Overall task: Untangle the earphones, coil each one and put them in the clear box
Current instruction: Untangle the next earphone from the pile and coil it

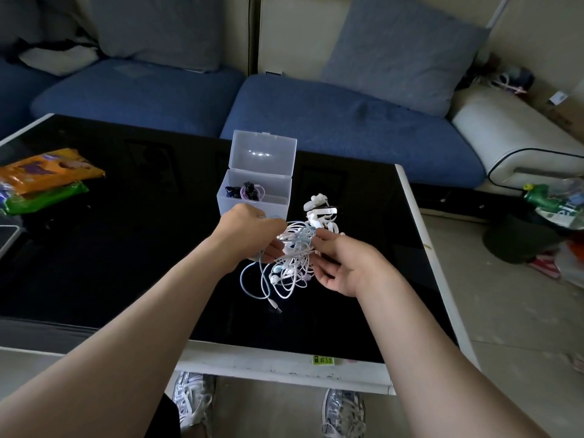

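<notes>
both hands are on the tangled earphones point(292, 257), held just above the black table point(126, 263). left hand point(249, 235) grips the top of the bundle, right hand point(343, 267) pinches its side. clear box point(256, 188) sits open just behind, with coiled dark and purple earphones point(245, 191) inside.

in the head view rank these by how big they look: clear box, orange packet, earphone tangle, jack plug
1. clear box, lid up
2. orange packet and earphone tangle, too close to rank
3. jack plug
</notes>
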